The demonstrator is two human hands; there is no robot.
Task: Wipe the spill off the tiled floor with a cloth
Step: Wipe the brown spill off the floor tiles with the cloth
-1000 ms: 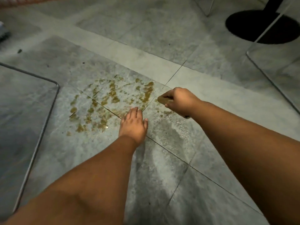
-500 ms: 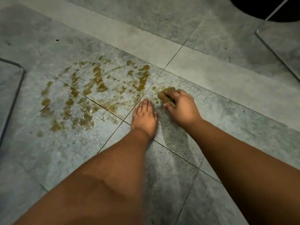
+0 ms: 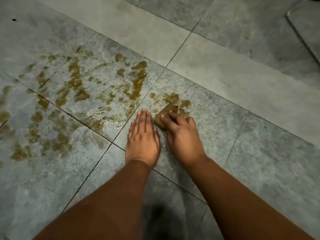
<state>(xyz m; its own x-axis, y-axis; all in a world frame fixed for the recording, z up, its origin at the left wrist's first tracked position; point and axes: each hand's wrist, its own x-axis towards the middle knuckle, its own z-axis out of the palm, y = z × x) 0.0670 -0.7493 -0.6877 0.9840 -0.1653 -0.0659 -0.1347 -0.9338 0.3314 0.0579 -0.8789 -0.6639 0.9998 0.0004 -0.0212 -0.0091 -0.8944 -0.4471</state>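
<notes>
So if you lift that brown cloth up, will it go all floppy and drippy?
Probably floppy: the cloth is bunched and creased under the right hand, so it looks soft, not stiff. Likely drippy too, since it is stained brown like the spill and sits on wet, shiny floor. It should feel light.

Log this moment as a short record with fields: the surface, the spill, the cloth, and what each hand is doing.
surface: grey tiled floor, wet sheen near the hands
spill: brown spill, streaked across several tiles, mostly left of the hands
cloth: small brown cloth, on the spill's right edge
right hand: right hand grips the cloth against the floor
left hand: left hand flat on the tile, fingers straight, beside the cloth
</notes>
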